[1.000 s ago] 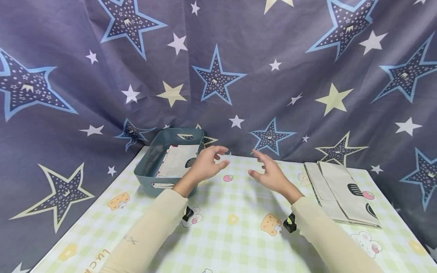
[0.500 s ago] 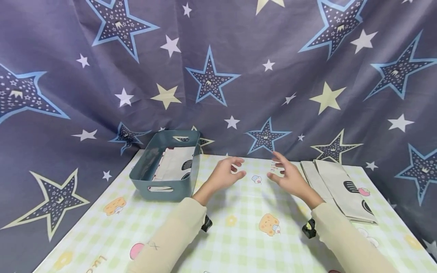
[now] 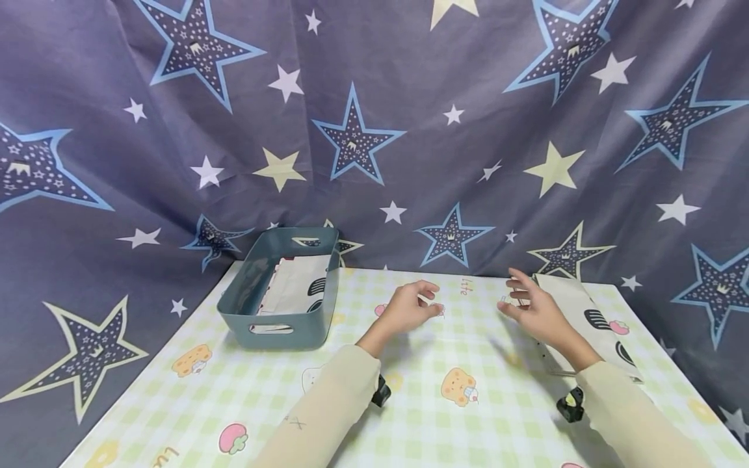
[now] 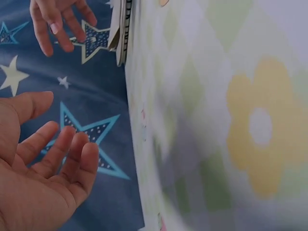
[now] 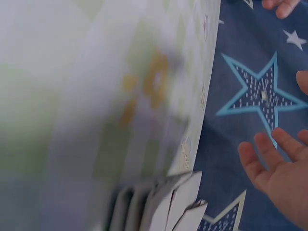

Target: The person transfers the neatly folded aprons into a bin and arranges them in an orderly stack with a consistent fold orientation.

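Observation:
Both hands are bare and hover over the table with nothing in them. My left hand [image 3: 406,309] is near the middle, its fingers loosely bent; the left wrist view shows the left palm [image 4: 43,178] with relaxed fingers. Over the left edge of a folded cream cloth [image 3: 570,299] hovers my right hand [image 3: 541,315], fingers spread and loosely bent, partly hiding it. The cloth has black printed shapes and lies at the right side of the table. In the right wrist view, the stacked folds of the cloth [image 5: 180,207] show below the right hand [image 5: 284,178].
A blue-grey plastic basket [image 3: 304,333] stands at the back left, with a folded cream cloth of similar print [image 3: 298,279] inside. A checked, cartoon-printed cover [image 3: 409,416] lies over the table. Behind it hangs a dark star-patterned curtain [image 3: 409,52].
Both hands have moved right, away from the basket; the right hand has reached the folded cloth's left edge. The head view has shifted slightly. Basket and cloths have stayed in place.

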The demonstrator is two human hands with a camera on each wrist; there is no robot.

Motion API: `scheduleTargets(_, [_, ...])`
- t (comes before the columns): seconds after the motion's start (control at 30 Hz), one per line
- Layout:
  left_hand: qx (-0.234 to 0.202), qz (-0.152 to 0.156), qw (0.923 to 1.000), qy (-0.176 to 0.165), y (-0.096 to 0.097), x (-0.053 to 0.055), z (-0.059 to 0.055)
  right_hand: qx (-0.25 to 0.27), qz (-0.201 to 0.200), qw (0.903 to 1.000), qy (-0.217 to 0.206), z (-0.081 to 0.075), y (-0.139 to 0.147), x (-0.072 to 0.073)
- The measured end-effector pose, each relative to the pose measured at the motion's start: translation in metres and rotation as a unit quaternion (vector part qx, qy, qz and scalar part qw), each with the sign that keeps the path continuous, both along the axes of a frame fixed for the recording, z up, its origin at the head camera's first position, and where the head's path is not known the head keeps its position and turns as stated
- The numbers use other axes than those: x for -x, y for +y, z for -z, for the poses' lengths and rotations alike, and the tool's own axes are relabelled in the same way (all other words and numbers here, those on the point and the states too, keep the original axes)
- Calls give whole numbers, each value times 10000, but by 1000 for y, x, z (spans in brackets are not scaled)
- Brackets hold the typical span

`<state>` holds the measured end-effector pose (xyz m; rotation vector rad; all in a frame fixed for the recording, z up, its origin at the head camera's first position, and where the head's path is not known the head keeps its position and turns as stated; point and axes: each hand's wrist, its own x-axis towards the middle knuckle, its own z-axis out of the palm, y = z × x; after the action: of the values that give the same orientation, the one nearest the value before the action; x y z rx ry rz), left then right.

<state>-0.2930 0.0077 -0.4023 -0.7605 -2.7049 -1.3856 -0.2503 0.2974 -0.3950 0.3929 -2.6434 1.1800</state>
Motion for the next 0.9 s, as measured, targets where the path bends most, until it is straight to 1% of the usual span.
scheduleTargets(0.1, [3,36,9999,-146,11,0,3,-21,166,9998,-115,-1,15,-6])
scheduleTargets(0.23, [18,72,9995,-313,26,0,6,82,364,9992,-142,1,34,-11])
scheduleTargets(0.37, [-29,43,9992,-401,39,1,9,293,480,9982,-188,1,50,-16])
scheduleTargets(0.47, [-19,30,9992,-409,47,1,12,287,596,9974,-280,1,62,-18])
scheduleTargets(0.57, [-54,48,9991,-430,54,0,15,52,830,9959,-353,3,75,-19])
scheduleTargets(0.67, [-139,64,9986,-512,61,-1,18,-262,1154,9924,-344,7,88,-19])
scheduleTargets(0.8, [-284,-13,9961,-833,69,-3,21,-633,1494,9864,-246,13,108,-22])
scheduleTargets(0.9, [-395,-123,9931,-1094,74,-3,23,-1194,1669,9784,-233,15,127,-24])
